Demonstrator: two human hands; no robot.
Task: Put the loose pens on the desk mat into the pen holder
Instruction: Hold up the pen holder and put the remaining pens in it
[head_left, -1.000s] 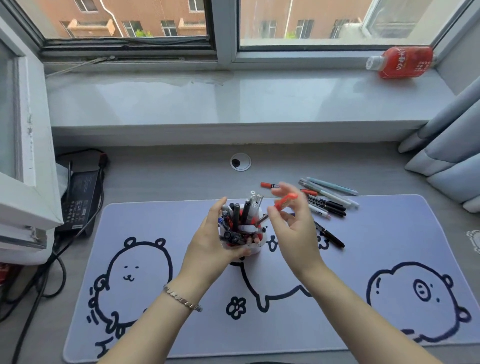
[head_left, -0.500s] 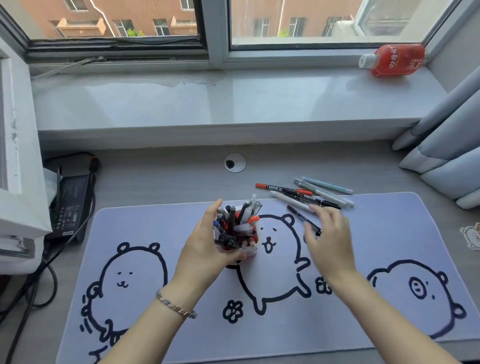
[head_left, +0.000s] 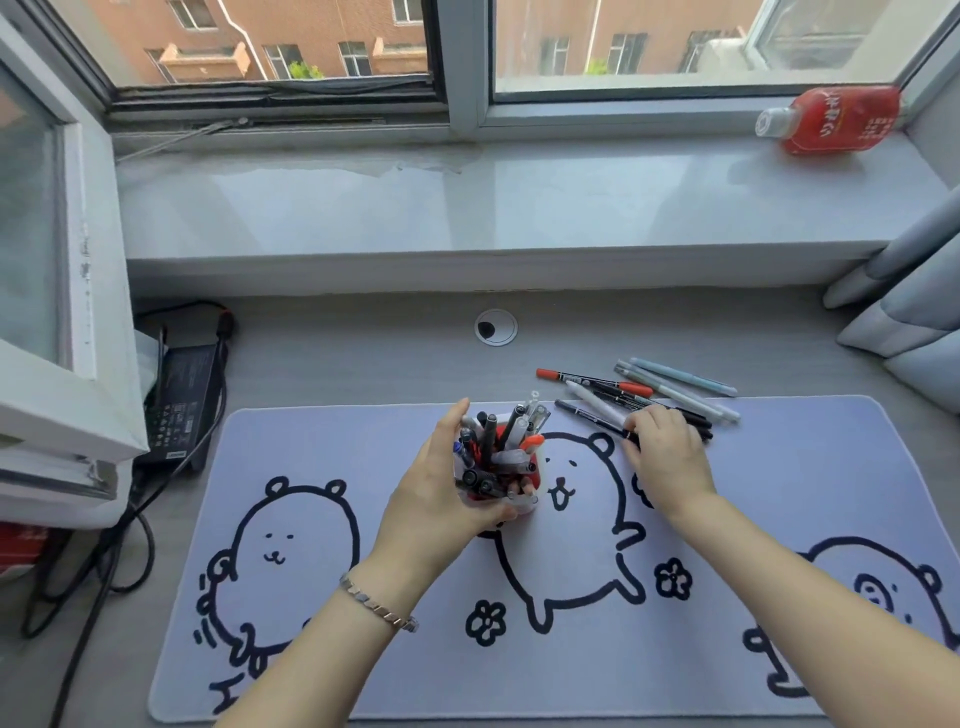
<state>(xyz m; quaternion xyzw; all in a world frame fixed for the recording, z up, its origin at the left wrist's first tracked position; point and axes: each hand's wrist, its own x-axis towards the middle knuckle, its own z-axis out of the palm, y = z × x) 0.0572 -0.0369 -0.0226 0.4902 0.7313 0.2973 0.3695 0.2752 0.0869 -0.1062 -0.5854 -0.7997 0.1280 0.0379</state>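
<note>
My left hand (head_left: 441, 493) wraps the holder (head_left: 501, 480), a small red-and-white cup bristling with slim pens, standing mid-mat (head_left: 322, 447) on smooth lilac printed with black bear outlines. Bare mat lies open on both sides. My right hand (head_left: 667, 457) lies flat over the loose pens (head_left: 670, 387) fanned across the mat's far edge; its fingers touch a black one, but I cannot tell if they grip it.

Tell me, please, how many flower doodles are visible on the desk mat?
2: one flower near the desk mat's front edge, another flower to its right, beside the right forearm. A dark mark by the right hand may be a third, partly hidden.
</note>
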